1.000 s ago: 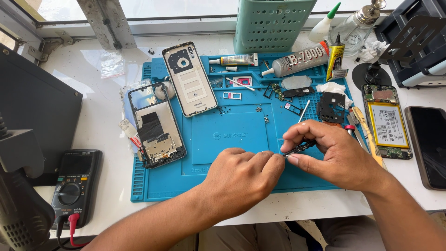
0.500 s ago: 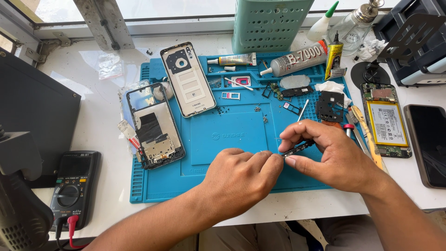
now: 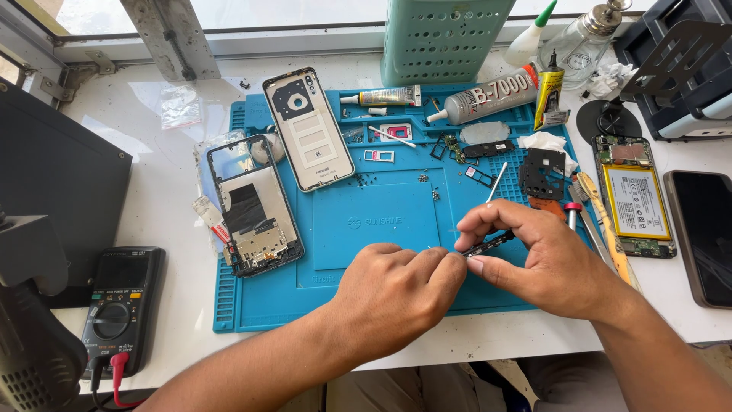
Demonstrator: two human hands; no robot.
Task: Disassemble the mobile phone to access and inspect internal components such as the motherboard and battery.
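My right hand pinches a small black elongated phone part between thumb and fingers, low over the blue repair mat. My left hand is curled, its fingertips meeting the left end of the same part; whether it holds a fine tool is hidden. To the left on the mat lie an opened phone frame and a white phone back cover.
A multimeter sits at the lower left. Glue tubes, a teal perforated basket, small parts and screws crowd the mat's far side. An opened phone with its battery, a dark phone and hand tools lie to the right.
Both hands stay together on the small black part, with only slight shifts. Nothing else on the table has moved.
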